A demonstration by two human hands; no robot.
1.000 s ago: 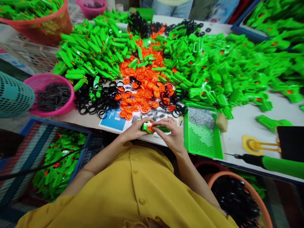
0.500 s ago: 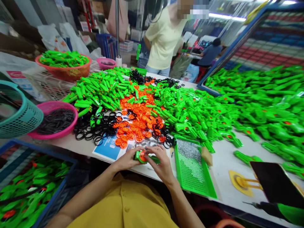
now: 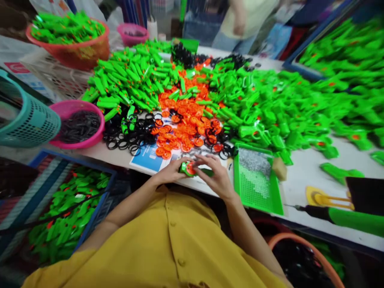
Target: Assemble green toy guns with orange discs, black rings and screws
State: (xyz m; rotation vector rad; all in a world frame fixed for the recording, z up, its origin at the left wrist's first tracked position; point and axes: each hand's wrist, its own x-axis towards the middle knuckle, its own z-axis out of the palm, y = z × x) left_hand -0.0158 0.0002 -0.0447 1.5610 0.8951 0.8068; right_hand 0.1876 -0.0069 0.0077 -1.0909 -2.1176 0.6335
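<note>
My left hand [image 3: 171, 172] is closed around a green plastic piece [image 3: 183, 168] near the table's front edge. An orange disc [image 3: 190, 168] sits against that piece, facing my right hand [image 3: 216, 177]. The thumb and fingertips of my right hand pinch at the disc's edge. Just beyond both hands lies a heap of orange discs [image 3: 187, 132], with black rings [image 3: 132, 134] on its left. To the right of my right hand is a green perforated tray [image 3: 255, 192] with small silvery bits at its far end.
Green plastic parts are piled at left [image 3: 126, 76] and right [image 3: 270, 104]. A pink basin [image 3: 102, 124] holds dark slim pieces. A green power screwdriver [image 3: 357, 220] lies near the right edge. Crates and an orange bucket [image 3: 303, 238] stand below. A person [image 3: 243, 24] stands behind the table.
My view has tipped downward, so the table sits higher in the picture. Both hands stay together on the green piece and orange disc, with only slight finger movement.
</note>
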